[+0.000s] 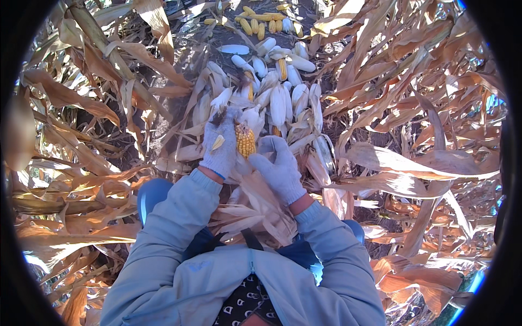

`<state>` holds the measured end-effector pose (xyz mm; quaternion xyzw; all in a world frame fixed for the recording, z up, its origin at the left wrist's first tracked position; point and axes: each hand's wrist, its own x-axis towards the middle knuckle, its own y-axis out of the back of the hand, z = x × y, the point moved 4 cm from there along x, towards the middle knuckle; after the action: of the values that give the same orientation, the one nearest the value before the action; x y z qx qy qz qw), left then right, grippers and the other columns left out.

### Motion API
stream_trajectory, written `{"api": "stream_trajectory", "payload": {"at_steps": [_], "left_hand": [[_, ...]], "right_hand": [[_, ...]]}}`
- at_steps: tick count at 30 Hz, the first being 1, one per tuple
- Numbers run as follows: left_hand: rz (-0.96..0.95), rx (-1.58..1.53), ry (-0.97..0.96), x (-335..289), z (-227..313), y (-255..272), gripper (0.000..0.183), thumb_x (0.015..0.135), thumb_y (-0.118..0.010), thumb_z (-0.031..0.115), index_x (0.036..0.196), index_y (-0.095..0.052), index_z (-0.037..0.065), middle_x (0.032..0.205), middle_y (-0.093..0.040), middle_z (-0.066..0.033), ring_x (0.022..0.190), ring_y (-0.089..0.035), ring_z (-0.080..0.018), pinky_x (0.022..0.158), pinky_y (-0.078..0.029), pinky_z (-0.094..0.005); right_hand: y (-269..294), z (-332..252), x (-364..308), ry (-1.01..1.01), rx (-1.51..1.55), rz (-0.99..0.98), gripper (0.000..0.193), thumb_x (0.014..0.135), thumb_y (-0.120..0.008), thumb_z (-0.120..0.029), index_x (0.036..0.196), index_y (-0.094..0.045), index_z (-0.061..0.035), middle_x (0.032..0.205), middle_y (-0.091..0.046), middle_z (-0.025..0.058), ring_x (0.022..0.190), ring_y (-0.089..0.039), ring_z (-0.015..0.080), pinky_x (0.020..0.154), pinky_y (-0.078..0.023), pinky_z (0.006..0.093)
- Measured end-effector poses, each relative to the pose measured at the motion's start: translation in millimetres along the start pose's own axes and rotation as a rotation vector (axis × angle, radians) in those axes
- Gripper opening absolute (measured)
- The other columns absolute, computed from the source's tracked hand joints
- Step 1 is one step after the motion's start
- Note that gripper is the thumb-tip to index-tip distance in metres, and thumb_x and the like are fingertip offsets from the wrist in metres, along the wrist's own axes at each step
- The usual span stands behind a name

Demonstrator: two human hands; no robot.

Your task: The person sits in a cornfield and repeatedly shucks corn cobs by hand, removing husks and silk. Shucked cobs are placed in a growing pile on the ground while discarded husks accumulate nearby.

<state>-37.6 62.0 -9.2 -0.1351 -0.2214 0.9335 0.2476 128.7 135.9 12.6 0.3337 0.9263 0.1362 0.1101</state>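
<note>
White-gloved left hand [220, 142]: just left of frame centre, apparently closed against the ear's left side; a loose hold might let it twist free.
Yellow ear [245, 141]: frame centre, between the hands, kernels bare; rough pressure could knock kernels off.
Right hand [278, 169]: right of centre, apart from the left, thumb by the ear's lower end; whether it pinches ear or husk, I cannot tell. Slick glove fabric could slip.
Stalks and dry leaves [70, 103]: left side, tangled, brown.
Bare soil [231, 35]: top centre, dark, uneven.
Loose husks [263, 201]: below the hands; their clutter could hide a dropped ear.
Pale-husked ears [278, 104]: upper centre, heaped.
Bare yellow ears [261, 31]: top centre, lying together.
Broad curled leaves [402, 168]: right side, sunlit.
</note>
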Motion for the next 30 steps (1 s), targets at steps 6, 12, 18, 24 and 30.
{"api": "stream_trajectory", "payload": {"at_steps": [6, 12, 18, 24, 30], "left_hand": [[0.075, 0.134, -0.032, -28, -10, -21, 0.019, 0.103, -0.068, 0.021, 0.108, -0.072, 0.003, 0.101, -0.072, -0.0036, 0.090, -0.066, -0.0132, 0.083, -0.055, -0.0292], [0.120, 0.067, 0.111, -37, -2, -31, 0.016, 0.104, -0.064, 0.016, 0.104, -0.072, 0.003, 0.100, -0.072, -0.0044, 0.094, -0.067, -0.0152, 0.088, -0.055, -0.0307], [0.127, -0.127, 0.085, -46, 6, -41, 0.015, 0.105, -0.062, 0.015, 0.102, -0.071, 0.003, 0.100, -0.070, -0.0026, 0.091, -0.064, -0.0137, 0.085, -0.054, -0.0300], [0.000, -0.116, -0.039, -49, 13, -46, 0.015, 0.105, -0.063, 0.016, 0.102, -0.070, 0.004, 0.096, -0.068, -0.0012, 0.087, -0.060, -0.0113, 0.083, -0.050, -0.0265], [-0.007, -0.277, 0.064, -51, 14, -42, 0.018, 0.106, -0.064, 0.022, 0.108, -0.068, 0.005, 0.102, -0.069, -0.0030, 0.090, -0.063, -0.0132, 0.087, -0.053, -0.0301]], "right_hand": [[-7, -6, -9, 0.106, -0.069, 0.148, 0.062, 0.083, -0.084, -0.039, 0.127, -0.060, -0.0030, 0.112, -0.070, 0.0158, 0.103, -0.068, 0.0281, 0.092, -0.054, 0.0385], [1, 7, -7, 0.089, 0.139, 0.121, 0.059, 0.094, -0.071, -0.034, 0.138, -0.052, 0.0007, 0.122, -0.066, 0.0150, 0.110, -0.062, 0.0209, 0.097, -0.050, 0.0370], [3, 19, 7, 0.167, 0.223, 0.221, 0.053, 0.096, -0.070, -0.037, 0.133, -0.055, -0.0019, 0.118, -0.067, 0.0201, 0.108, -0.066, 0.0313, 0.096, -0.051, 0.0418], [1, 0, -3, 0.115, -0.029, 0.153, 0.054, 0.097, -0.069, -0.035, 0.137, -0.052, -0.0021, 0.116, -0.068, 0.0190, 0.106, -0.066, 0.0326, 0.096, -0.051, 0.0440], [22, 31, 30, 0.062, 0.712, 0.242, 0.052, 0.102, -0.066, -0.036, 0.139, -0.053, -0.0019, 0.118, -0.066, 0.0096, 0.107, -0.066, 0.0250, 0.096, -0.054, 0.0396]]}}
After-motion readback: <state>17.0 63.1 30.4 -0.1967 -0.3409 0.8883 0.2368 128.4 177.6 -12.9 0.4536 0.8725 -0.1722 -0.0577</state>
